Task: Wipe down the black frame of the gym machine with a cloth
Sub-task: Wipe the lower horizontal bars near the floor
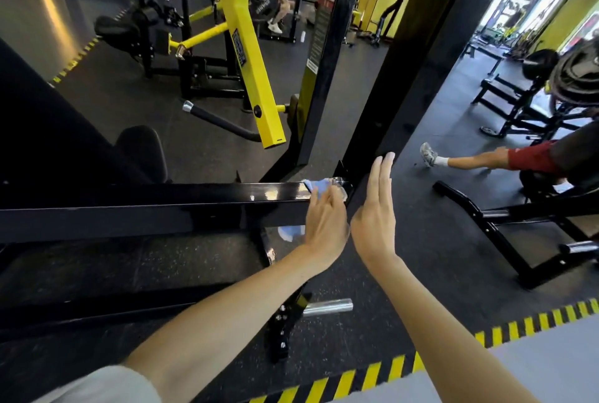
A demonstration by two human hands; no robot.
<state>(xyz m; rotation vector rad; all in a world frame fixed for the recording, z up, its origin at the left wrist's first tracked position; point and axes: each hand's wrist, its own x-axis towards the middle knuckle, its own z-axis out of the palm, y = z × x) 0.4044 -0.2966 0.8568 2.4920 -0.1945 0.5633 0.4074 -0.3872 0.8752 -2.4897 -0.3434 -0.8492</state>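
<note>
A glossy black horizontal bar (194, 200) of the gym machine frame runs from the left to a slanted black upright post (398, 84). My left hand (325, 224) presses a light blue cloth (312, 187) onto the bar's right end, where it meets the post; the cloth wraps over the bar, and a corner (290, 233) hangs below it. My right hand (377, 208) has straight fingers, with the fingertips resting against the lower part of the post. It holds nothing.
A yellow lever arm (249, 55) and a padded handle (223, 122) lie beyond the bar. A chrome peg (327, 307) sticks out near the floor. A person's leg (470, 161) stretches in from the right by a bench frame (505, 234). Another person sits far back.
</note>
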